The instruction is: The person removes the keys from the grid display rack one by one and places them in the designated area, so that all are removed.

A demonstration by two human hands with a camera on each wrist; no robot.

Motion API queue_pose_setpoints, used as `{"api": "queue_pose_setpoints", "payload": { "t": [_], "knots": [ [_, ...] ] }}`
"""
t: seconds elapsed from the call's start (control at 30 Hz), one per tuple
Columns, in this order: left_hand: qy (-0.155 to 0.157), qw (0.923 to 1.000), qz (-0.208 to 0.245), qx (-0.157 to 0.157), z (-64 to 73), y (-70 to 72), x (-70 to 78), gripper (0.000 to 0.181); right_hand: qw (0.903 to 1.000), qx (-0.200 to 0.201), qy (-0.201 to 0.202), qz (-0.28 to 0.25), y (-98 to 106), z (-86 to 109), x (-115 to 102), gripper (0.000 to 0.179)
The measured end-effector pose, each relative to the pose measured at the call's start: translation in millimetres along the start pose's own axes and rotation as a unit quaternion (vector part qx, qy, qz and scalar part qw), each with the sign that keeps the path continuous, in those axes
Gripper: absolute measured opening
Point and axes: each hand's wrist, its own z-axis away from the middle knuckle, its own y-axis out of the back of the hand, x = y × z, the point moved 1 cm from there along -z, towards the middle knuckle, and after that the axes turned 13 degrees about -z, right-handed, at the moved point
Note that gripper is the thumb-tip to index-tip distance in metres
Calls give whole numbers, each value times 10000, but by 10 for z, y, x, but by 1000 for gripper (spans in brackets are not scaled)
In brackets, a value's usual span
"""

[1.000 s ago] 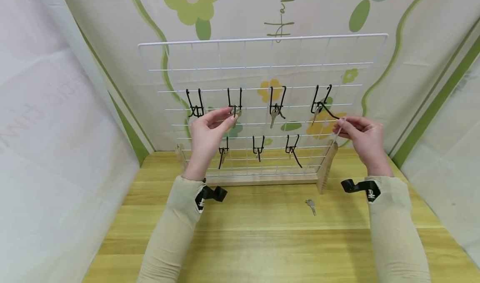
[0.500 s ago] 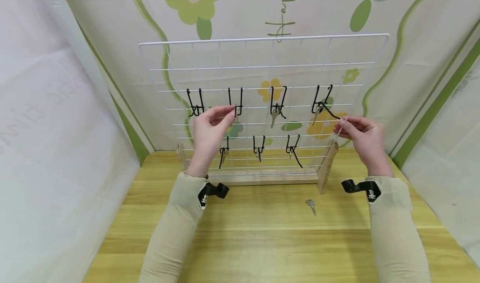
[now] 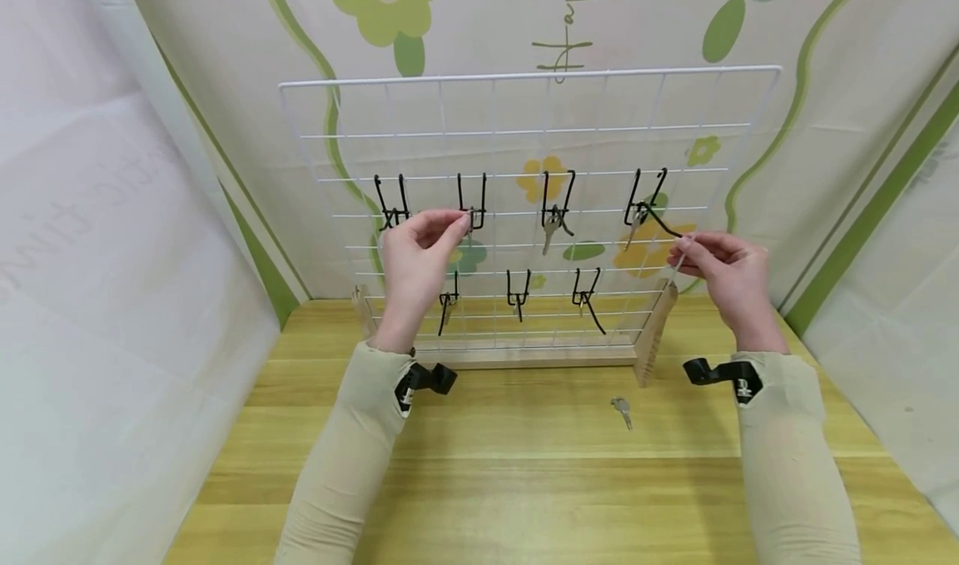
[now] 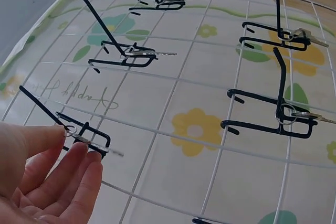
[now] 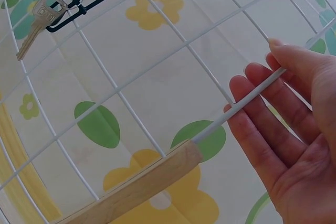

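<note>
The left hand [image 3: 415, 270] has its thumb and fingers pinched on a small, flat silver metal key [image 4: 113, 152] with a thin, round ring [image 4: 70, 130]. The ring is at the bottom of the long, straight arm of a black bent-wire hook [image 4: 43, 107]. The rest of that hand's fingers are bent, close together.

The right hand [image 3: 727, 278] has its thumb and fingers on both sides of a smooth, round white side bar [image 5: 257, 89], clamped on it. That bar is the edge of a big white wire grid [image 3: 524, 76] full of thin squares. The grid stands up in a pale wooden stand [image 3: 524, 357] with flat legs.

More black hooks hang in two rows, and silver keys hang on some of them. One loose silver key [image 3: 623, 413] lies flat on the shiny, stripy yellow wooden table [image 3: 487, 482]. Behind is a creased white cloth [image 3: 464, 16] with round-petal flowers.
</note>
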Motion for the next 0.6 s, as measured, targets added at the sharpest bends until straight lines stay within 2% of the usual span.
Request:
{"api": "queue_pose_setpoints", "payload": {
  "t": [0.23, 0.6],
  "knots": [
    [176, 9987, 390, -267, 57, 18, 43, 15, 10000, 31, -27, 57, -1, 3, 2, 37],
    [-155, 9977, 494, -445, 183, 82, 101, 13, 9998, 98, -89, 136, 8, 1, 10, 35]
  ]
}}
